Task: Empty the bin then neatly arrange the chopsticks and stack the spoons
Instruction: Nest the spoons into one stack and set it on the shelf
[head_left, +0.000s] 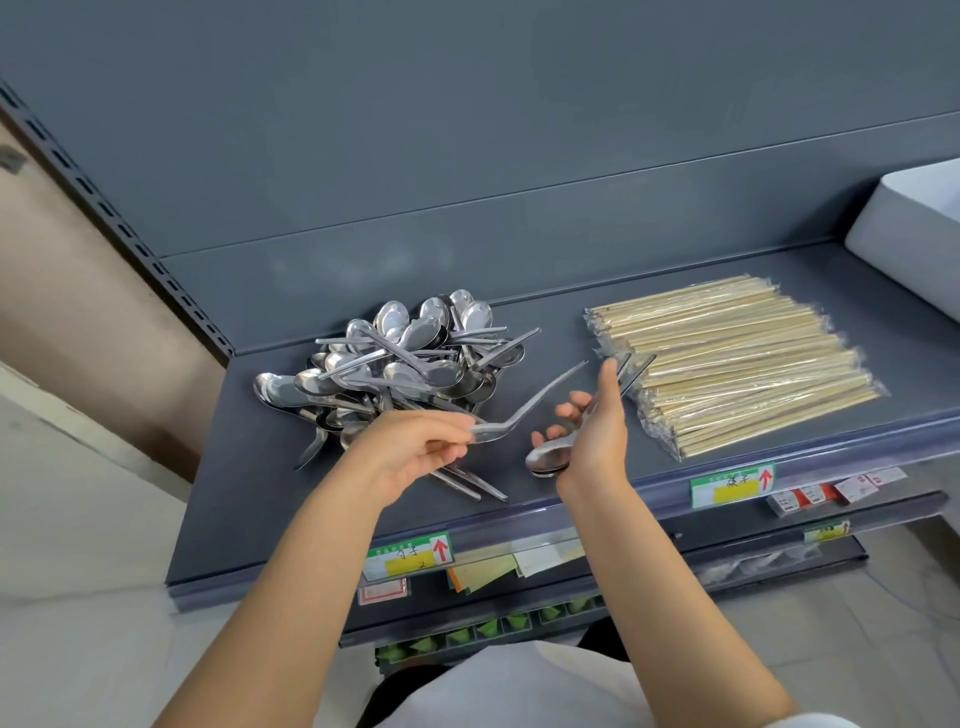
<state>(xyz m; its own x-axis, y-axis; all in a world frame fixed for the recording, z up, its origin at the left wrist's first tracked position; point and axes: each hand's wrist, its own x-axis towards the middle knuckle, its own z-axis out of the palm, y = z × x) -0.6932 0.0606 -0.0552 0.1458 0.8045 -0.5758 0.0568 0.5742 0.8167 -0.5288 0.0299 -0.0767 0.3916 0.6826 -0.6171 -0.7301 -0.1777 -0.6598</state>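
A loose heap of steel spoons (395, 358) lies on the left half of the dark grey shelf (244, 499). Wrapped wooden chopsticks (737, 364) lie in a tidy sloping pile on the right half. My left hand (415, 447) pinches the bowl end of a single spoon (524, 410), its handle pointing up and right. My right hand (592, 431) grips a small nested stack of spoons (548, 460), bowls low and handles rising past the thumb toward the chopsticks. The two hands are close together above the shelf's middle.
A white bin (914, 234) sits at the far right of the shelf, partly out of view. Price labels with red arrows (410, 556) hang on the shelf's front edge. Lower shelves with small goods show below. A pale floor lies to the left.
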